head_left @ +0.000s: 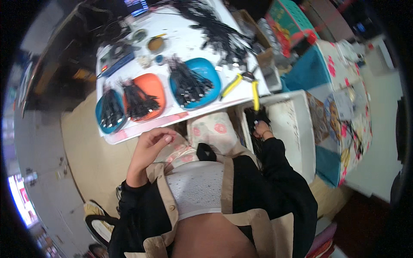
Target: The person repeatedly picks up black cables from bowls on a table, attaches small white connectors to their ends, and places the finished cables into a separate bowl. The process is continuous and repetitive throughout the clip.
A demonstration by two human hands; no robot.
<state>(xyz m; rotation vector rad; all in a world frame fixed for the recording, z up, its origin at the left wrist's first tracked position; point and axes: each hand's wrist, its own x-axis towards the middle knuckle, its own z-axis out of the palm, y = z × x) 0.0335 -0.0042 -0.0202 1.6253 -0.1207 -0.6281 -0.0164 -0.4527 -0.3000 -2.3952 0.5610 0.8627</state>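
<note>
My left hand (154, 144) hovers over my lap near the table's front edge, its fingers loosely bent and apart, with nothing in it. My right hand (261, 129) reaches into a white bin (297, 129) at the right of my legs. Its fingers are closed on black cables (254, 115) bunched along the bin's left side; how many it grips I cannot make out. Pliers with yellow handles (255, 95) lie at the table's right front corner, above the bin.
On the white table (185, 38) stand a blue tray (217, 81), an orange tray (160, 88) and a smaller blue tray (100, 112), each holding short black cables. More black cables (215, 32) spread at the back right. A blue device (118, 64) sits at the left edge.
</note>
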